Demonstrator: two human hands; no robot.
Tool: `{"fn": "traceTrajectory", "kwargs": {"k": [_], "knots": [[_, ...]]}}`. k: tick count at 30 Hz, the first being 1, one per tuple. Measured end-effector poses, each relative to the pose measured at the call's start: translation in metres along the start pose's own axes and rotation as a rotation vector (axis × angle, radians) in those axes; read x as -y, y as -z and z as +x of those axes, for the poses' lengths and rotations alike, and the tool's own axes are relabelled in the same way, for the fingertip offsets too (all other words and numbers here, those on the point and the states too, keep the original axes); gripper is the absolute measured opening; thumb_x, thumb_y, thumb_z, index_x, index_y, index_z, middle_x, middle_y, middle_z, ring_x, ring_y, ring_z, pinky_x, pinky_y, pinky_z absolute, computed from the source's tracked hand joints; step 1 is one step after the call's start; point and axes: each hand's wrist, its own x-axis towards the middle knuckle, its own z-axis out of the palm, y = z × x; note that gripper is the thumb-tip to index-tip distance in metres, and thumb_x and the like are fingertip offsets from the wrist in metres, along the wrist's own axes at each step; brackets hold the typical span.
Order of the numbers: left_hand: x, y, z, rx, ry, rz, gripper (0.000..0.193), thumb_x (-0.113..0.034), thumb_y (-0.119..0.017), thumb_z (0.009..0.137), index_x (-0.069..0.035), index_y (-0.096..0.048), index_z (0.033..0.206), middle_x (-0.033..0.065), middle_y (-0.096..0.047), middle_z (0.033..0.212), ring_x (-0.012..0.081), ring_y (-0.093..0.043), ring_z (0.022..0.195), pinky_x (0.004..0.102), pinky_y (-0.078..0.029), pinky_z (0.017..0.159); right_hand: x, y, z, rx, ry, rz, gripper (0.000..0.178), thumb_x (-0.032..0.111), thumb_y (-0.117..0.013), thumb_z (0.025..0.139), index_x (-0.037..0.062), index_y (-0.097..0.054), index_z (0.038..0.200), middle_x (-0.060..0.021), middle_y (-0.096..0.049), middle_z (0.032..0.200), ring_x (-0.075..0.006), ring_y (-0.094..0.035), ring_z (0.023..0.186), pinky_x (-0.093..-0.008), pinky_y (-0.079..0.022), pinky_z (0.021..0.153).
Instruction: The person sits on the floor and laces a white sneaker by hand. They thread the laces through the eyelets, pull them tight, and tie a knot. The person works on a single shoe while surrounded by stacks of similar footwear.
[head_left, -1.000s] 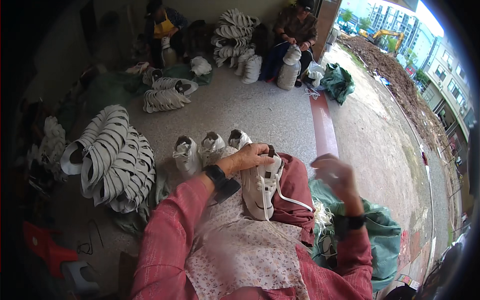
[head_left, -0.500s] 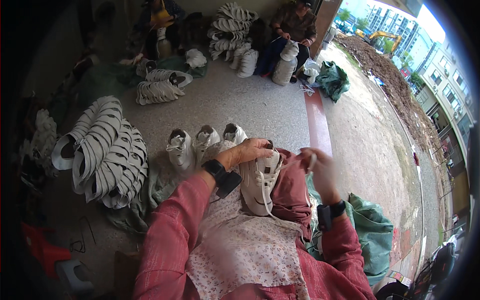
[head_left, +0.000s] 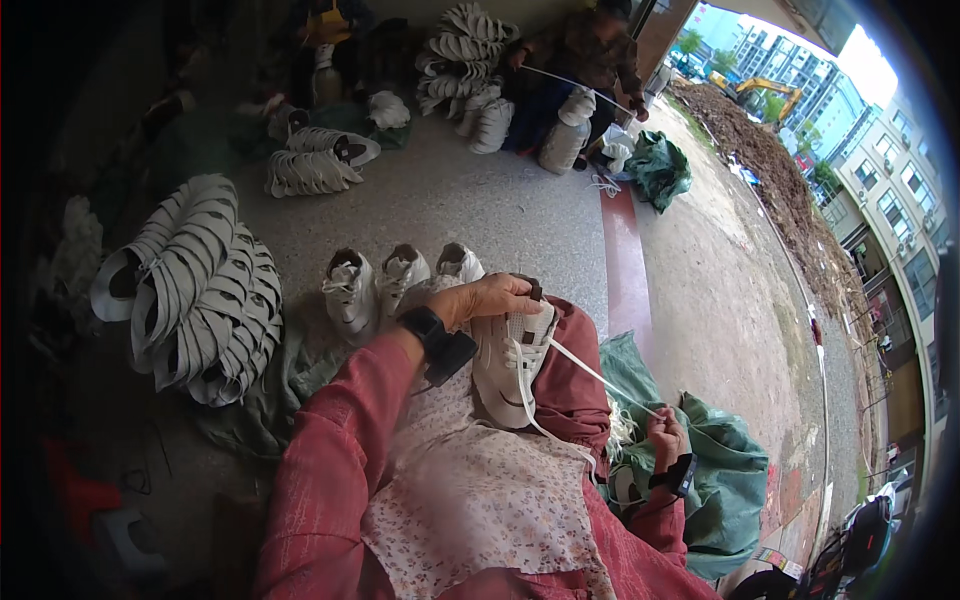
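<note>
A white sneaker (head_left: 497,372) rests on my lap, toe toward me, over a flowered apron (head_left: 480,490). My left hand (head_left: 492,298) is closed on its upper near the collar and tongue. From the eyelets a white shoelace (head_left: 604,382) runs taut down to the right. Its far part is pinched in my right hand (head_left: 667,438), which is out beside the green sack. The lace's other end hangs loose over the toe and across the apron. Just beyond my left wrist stand three laced white sneakers (head_left: 350,292), side by side.
Large nested stacks of white shoe uppers (head_left: 190,290) stand on the left. Green sacks (head_left: 730,480) lie at my right. Farther off, a person (head_left: 590,60) stretches a lace beside a large clear bottle (head_left: 567,140). More stacked uppers (head_left: 315,165) lie at the back.
My right hand has moved down and right, away from the sneaker, drawing the lace out straight. My left hand keeps its hold. The person at the back has spread their hands apart.
</note>
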Motion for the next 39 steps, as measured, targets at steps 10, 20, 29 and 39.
{"fn": "traceTrajectory", "kwargs": {"k": [10,20,29,39], "knots": [[0.004,0.007,-0.005,0.206,-0.128,-0.123,0.062,-0.011,-0.074,0.074,0.0,-0.055,0.132,0.0051,-0.065,0.122,0.0136,-0.06,0.108,0.0299,-0.047,0.098,-0.074,-0.129,-0.045,0.372,0.536,-1.031,0.02,0.02,-0.062,0.101,0.0021,-0.069,0.108,0.0019,-0.06,0.078,-0.0058,-0.048,0.058,-0.0236,-0.041,0.054],[0.003,-0.001,0.002,0.056,-0.014,0.113,0.059,-0.007,-0.08,0.07,-0.006,-0.06,0.126,0.0015,-0.068,0.111,0.0126,-0.062,0.099,0.0281,-0.05,0.09,-0.231,-0.195,-0.08,0.907,1.118,-1.715,0.015,0.009,-0.072,0.086,0.0077,-0.073,0.101,-0.0076,-0.067,0.087,-0.025,-0.066,0.081,-0.0341,-0.052,0.07],[0.0,-0.002,-0.003,0.044,-0.021,0.081,0.061,-0.011,-0.086,0.071,-0.007,-0.06,0.126,0.0032,-0.069,0.114,0.013,-0.063,0.103,0.028,-0.05,0.091,-0.244,-0.198,-0.085,1.01,1.432,-1.945,0.012,0.011,-0.07,0.077,0.0112,-0.071,0.089,-0.0068,-0.06,0.092,-0.0284,-0.059,0.093,-0.0398,-0.045,0.081],[0.003,-0.001,-0.001,0.081,-0.045,0.024,0.066,-0.011,-0.085,0.07,-0.006,-0.058,0.13,0.003,-0.069,0.113,0.0148,-0.064,0.102,0.0285,-0.05,0.092,-0.237,-0.208,-0.075,1.258,1.318,-1.931,0.013,0.008,-0.071,0.076,0.0113,-0.073,0.088,-0.0042,-0.061,0.089,-0.0256,-0.059,0.093,-0.0385,-0.045,0.083]]}}
